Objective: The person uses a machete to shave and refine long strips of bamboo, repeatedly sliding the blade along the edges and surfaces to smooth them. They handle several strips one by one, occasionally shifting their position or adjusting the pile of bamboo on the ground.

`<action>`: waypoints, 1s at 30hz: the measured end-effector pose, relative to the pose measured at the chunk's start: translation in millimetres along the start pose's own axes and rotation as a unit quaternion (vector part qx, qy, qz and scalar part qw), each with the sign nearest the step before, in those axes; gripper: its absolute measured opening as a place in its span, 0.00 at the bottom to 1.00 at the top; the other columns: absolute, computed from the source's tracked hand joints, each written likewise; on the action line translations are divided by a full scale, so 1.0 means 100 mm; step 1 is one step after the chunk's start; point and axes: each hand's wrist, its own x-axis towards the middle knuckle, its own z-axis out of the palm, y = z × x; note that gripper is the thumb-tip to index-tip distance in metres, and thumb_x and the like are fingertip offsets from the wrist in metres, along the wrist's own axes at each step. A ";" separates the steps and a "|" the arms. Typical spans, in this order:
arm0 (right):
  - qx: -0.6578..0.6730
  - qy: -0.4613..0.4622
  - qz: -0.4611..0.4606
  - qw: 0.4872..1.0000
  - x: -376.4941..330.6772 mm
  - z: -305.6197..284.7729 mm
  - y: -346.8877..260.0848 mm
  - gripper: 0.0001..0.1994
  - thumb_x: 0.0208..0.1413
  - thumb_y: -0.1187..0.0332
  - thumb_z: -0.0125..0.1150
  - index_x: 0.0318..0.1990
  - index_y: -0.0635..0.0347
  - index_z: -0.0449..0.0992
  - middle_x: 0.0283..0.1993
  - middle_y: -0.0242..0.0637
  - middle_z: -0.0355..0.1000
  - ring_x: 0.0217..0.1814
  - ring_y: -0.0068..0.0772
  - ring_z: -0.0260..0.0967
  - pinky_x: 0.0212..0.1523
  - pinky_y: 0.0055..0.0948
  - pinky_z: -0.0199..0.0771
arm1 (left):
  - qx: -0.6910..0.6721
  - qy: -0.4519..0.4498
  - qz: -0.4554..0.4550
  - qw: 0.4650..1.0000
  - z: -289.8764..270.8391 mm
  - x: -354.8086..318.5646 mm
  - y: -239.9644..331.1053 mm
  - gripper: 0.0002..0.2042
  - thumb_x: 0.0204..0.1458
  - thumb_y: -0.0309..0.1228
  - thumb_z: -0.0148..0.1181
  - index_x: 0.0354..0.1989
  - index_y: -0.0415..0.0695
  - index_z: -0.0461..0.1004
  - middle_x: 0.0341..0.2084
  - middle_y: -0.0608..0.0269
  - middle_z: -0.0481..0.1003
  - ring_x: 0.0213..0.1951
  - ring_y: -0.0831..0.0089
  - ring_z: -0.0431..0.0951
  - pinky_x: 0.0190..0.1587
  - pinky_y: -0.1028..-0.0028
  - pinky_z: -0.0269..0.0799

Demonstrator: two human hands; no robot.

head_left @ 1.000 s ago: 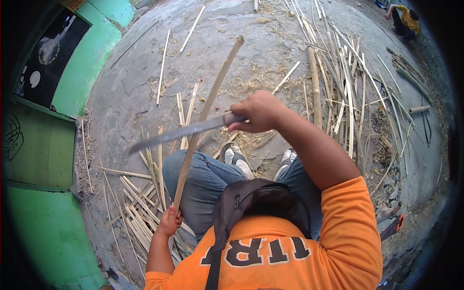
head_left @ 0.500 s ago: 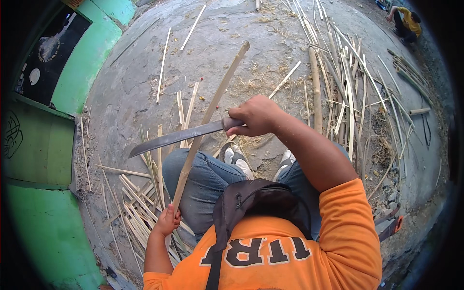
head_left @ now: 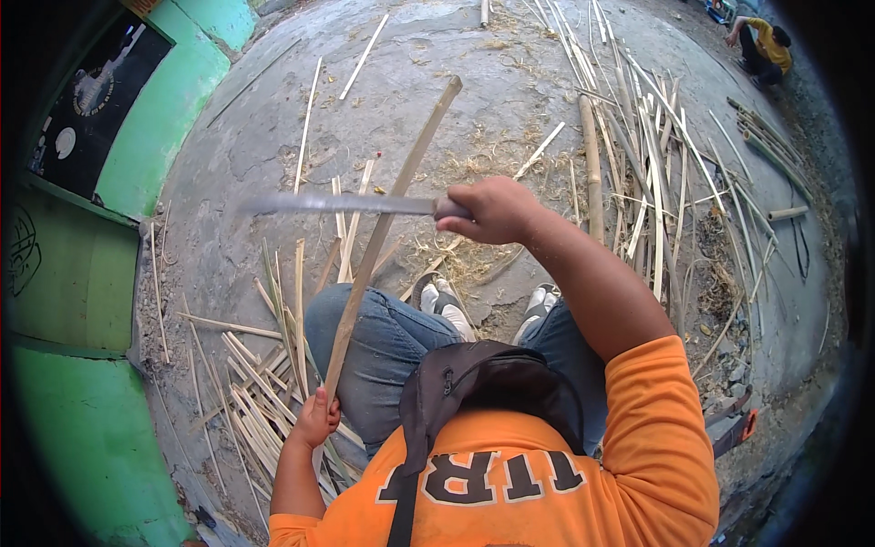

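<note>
My left hand (head_left: 316, 418) is closed round the lower end of a long bamboo strip (head_left: 394, 205), which slants up and away across my left thigh. My right hand (head_left: 489, 211) grips the handle of a machete (head_left: 342, 204). Its blade points left, nearly level, and crosses the upper part of the strip; motion smears the tip. Whether the edge touches the strip I cannot tell. Beside my left hand and knee lies a pile of split bamboo strips (head_left: 264, 410).
Long bamboo strips and poles (head_left: 592, 169) lie in a heap at the far right. Pale shavings (head_left: 447, 260) litter the concrete by my feet. A green wall (head_left: 82, 428) stands along the left. A tool with an orange handle (head_left: 749, 425) rests at right. Another person (head_left: 766, 50) crouches far right.
My right hand has shifted slightly right, and the machete has swung from slanting down-left to nearly level. The bamboo strip's far end has moved a little left; my left hand stays in place.
</note>
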 end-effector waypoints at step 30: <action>0.103 0.099 0.191 0.971 -0.05 -0.21 0.54 0.24 0.66 0.40 0.59 0.46 0.52 0.82 0.32 0.46 0.80 0.36 0.48 0.80 0.39 0.45 0.78 | -0.032 -0.051 -0.051 0.997 -0.05 0.03 0.12 0.37 0.62 0.75 0.35 0.29 0.48 0.61 0.15 0.74 0.55 0.17 0.81 0.51 0.21 0.77 0.47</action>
